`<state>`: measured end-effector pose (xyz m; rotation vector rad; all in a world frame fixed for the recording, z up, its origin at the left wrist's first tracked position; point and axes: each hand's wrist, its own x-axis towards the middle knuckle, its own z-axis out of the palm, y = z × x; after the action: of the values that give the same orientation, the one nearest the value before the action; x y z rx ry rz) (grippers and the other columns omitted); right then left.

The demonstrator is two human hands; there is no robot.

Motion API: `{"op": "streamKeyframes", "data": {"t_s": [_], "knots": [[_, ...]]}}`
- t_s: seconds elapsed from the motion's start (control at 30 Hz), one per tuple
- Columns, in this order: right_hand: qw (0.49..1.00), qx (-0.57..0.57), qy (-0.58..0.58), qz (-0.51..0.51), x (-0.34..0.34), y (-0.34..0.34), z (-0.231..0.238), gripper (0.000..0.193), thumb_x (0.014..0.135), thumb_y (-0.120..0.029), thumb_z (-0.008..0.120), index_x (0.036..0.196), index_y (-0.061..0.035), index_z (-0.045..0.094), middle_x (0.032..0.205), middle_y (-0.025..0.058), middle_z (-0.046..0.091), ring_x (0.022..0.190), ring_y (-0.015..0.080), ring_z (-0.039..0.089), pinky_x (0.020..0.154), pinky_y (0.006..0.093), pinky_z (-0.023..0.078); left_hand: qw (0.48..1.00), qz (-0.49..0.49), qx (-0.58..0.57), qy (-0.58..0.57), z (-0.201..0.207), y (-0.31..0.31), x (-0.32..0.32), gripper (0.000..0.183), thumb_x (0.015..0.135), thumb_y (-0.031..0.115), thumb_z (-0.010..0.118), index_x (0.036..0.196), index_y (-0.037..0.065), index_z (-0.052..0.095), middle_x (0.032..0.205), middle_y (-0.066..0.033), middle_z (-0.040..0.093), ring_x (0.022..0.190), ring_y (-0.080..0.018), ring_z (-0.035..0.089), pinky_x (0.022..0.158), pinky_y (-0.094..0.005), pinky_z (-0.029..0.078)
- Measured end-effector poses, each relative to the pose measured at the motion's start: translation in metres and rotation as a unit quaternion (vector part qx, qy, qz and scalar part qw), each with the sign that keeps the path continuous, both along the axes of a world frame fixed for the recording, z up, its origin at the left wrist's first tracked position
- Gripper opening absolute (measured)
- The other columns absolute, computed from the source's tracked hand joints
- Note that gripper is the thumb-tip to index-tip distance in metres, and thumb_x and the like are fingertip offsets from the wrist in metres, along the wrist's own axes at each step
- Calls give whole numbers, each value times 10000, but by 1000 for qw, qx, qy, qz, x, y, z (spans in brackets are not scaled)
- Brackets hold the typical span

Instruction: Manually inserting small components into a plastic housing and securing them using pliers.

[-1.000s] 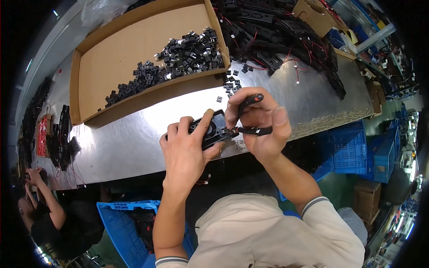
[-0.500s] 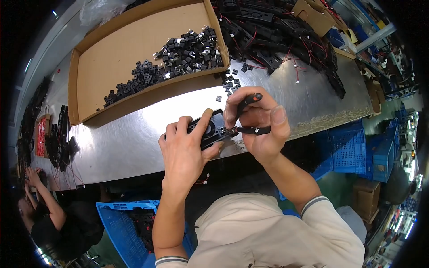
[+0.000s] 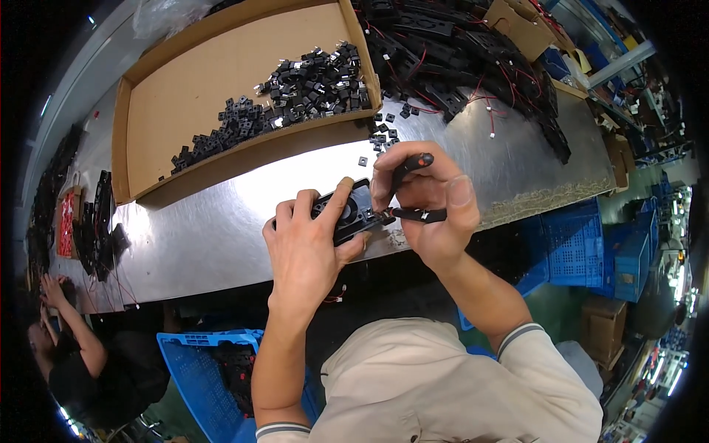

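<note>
Taking the black case (image 3: 349, 221) as the middle of the clock, it is over the metal table (image 3: 207, 255), near the front edge, though whether it rests on the top or is lifted a little I cannot tell; the left hand (image 3: 304, 240) comes at it from 8 o'clock, half closed, fingers bent over the case and thumb against its near side, gripping it. At 3 o'clock the right hand (image 3: 428, 203) is loosely curled around a pair of pliers (image 3: 408, 173) with dark handles spread apart, their tip at the case's right end; whether the tip bites on anything is too small to tell. At 11 o'clock stands a shallow cardboard tray (image 3: 185, 88) holding a heap of small black blocks (image 3: 306, 92), and at 1 o'clock loose black squares (image 3: 384, 135) lie on the table, with a pile of black parts (image 3: 473, 55) and red wires farther out. Blue crates (image 3: 572, 251) are between 3 and 4 o'clock, another blue bin (image 3: 188, 376) at 7, and a co-worker (image 3: 88, 351) at 8
</note>
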<state>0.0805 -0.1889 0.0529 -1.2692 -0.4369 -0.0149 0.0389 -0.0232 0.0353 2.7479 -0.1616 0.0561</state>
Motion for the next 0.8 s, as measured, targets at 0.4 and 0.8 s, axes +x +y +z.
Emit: {"op": "streamKeyframes", "data": {"t_s": [0.4, 0.8], "knots": [[1000, 0, -6, -5, 1, 0, -1, 777, 929, -686, 348, 1093, 47, 550, 893, 143, 569, 784, 189, 565, 663, 311, 486, 1000, 1, -7, 4, 1, 0, 1, 709, 724, 323, 805, 1383, 279, 547, 1169, -104, 564, 1072, -329, 536, 906, -501, 427], [1000, -13, -13, -15, 0, 3, -2, 802, 922, -698, 344, 1099, 54, 556, 890, 148, 570, 773, 198, 564, 659, 319, 483, 1000, 3, -21, 15, 1, 1, 1, 692, 727, 286, 801, 1373, 266, 556, 1165, -108, 563, 1074, -329, 539, 914, -499, 423]]}}
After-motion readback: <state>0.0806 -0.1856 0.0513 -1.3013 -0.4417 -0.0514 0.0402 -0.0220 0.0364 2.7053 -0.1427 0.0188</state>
